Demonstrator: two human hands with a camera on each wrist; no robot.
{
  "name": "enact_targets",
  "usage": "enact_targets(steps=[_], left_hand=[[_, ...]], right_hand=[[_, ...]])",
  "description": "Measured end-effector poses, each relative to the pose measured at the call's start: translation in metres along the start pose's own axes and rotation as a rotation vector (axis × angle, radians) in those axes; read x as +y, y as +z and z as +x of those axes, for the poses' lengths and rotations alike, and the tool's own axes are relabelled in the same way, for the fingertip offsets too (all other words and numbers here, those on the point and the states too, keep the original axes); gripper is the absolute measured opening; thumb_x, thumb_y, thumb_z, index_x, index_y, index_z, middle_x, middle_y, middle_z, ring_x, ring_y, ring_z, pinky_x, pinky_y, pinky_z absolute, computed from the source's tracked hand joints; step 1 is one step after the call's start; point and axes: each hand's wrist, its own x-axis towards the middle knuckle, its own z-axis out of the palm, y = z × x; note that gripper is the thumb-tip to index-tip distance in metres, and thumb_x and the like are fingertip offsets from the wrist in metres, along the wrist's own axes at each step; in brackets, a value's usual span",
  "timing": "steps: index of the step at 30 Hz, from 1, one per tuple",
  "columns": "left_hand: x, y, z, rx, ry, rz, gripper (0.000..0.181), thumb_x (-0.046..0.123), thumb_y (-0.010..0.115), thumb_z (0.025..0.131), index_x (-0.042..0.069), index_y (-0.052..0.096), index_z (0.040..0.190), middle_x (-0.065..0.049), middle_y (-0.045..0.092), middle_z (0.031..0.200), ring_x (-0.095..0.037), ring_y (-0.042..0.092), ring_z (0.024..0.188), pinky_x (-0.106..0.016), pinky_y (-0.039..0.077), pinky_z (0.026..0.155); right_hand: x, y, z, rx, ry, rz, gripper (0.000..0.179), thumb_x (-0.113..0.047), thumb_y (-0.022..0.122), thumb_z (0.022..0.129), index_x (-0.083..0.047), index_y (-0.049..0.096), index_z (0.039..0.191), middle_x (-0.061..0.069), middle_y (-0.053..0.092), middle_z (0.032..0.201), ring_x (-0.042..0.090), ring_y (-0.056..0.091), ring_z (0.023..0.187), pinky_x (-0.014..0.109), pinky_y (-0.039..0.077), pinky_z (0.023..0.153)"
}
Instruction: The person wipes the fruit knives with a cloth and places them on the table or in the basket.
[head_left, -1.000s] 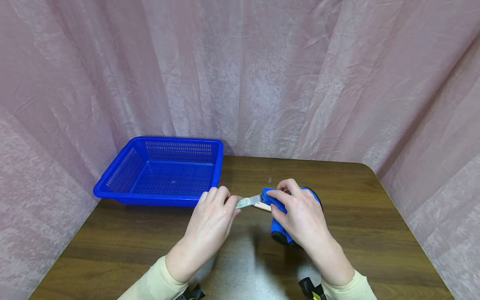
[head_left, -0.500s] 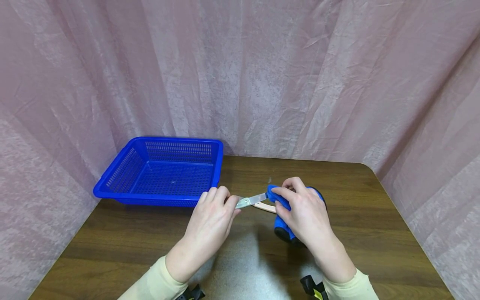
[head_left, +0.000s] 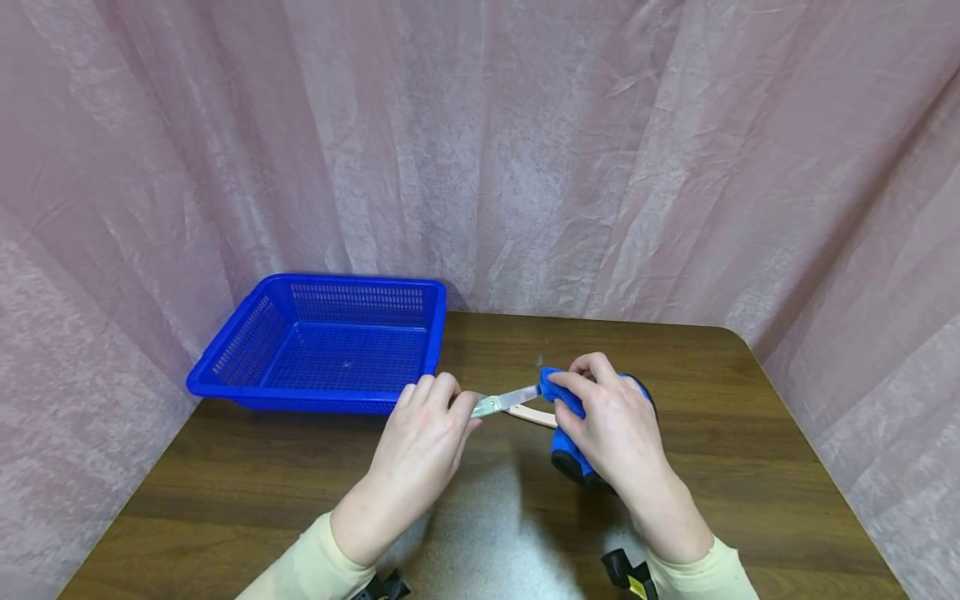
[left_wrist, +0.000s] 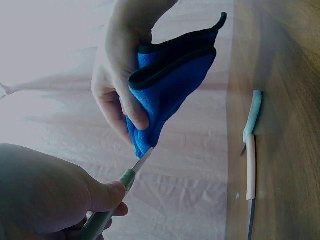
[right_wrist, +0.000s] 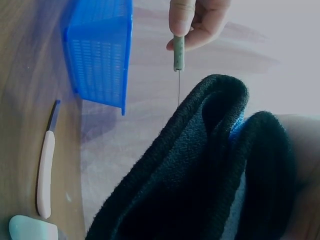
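My left hand (head_left: pixel 423 433) pinches the pale green handle of a small knife (head_left: pixel 487 406), its blade pointing right. My right hand (head_left: pixel 611 417) grips a folded blue cloth (left_wrist: pixel 170 85) with a black edge, pinching one corner between thumb and fingers. That corner lies at the tip end of the blade (head_left: pixel 519 397), hiding the very tip. Both knife and cloth are held above the table. Under them lies a knife with a pale pink handle (right_wrist: pixel 46 175). A mint-green handle (left_wrist: pixel 253 115) rests beside it in the left wrist view.
A blue plastic basket (head_left: pixel 315 398) with slotted walls stands on the wooden table (head_left: pixel 712 450) at the back left, just beyond my left hand. Pink curtains (head_left: pixel 570 167) hang behind the table and at its sides.
My right hand has slid the cloth to the right along the blade, and more bare metal shows. The pink handle below is more exposed. My left hand stays in place.
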Motion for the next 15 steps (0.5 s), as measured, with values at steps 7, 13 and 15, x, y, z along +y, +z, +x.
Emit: enact_targets(steps=[7, 13, 15], left_hand=[[-0.0002, 0.0012, -0.0001, 0.006, 0.004, -0.005, 0.024, 0.019, 0.090, 0.091, 0.006, 0.073, 0.102, -0.007, 0.055, 0.092, -0.031, 0.053, 0.078, -0.040, 0.039, 0.067], [-0.0004, 0.0013, -0.0008, 0.008, 0.003, -0.004, 0.025, 0.018, 0.091, 0.091, 0.006, 0.073, 0.103, -0.007, 0.056, 0.093, -0.031, 0.053, 0.078, -0.040, 0.039, 0.067], [-0.0006, 0.0018, -0.0010, 0.010, 0.004, -0.004, 0.025, 0.018, 0.091, 0.090, 0.006, 0.073, 0.103, -0.007, 0.056, 0.092, -0.031, 0.053, 0.078, -0.040, 0.039, 0.067]], right_hand=[[0.0011, -0.0006, -0.0004, -0.007, 0.041, -0.017, 0.030, -0.011, 0.084, 0.092, -0.014, 0.086, 0.121, 0.007, 0.067, 0.117, 0.031, 0.073, 0.087, 0.052, 0.057, 0.087], [0.0012, -0.0013, -0.0003, -0.013, 0.080, -0.044, 0.030, -0.011, 0.084, 0.092, -0.013, 0.085, 0.122, 0.009, 0.067, 0.117, 0.031, 0.074, 0.084, 0.052, 0.057, 0.084], [0.0011, -0.0014, -0.0006, -0.014, 0.087, -0.045, 0.030, -0.011, 0.084, 0.092, -0.013, 0.085, 0.122, 0.009, 0.068, 0.117, 0.031, 0.074, 0.084, 0.051, 0.056, 0.083]])
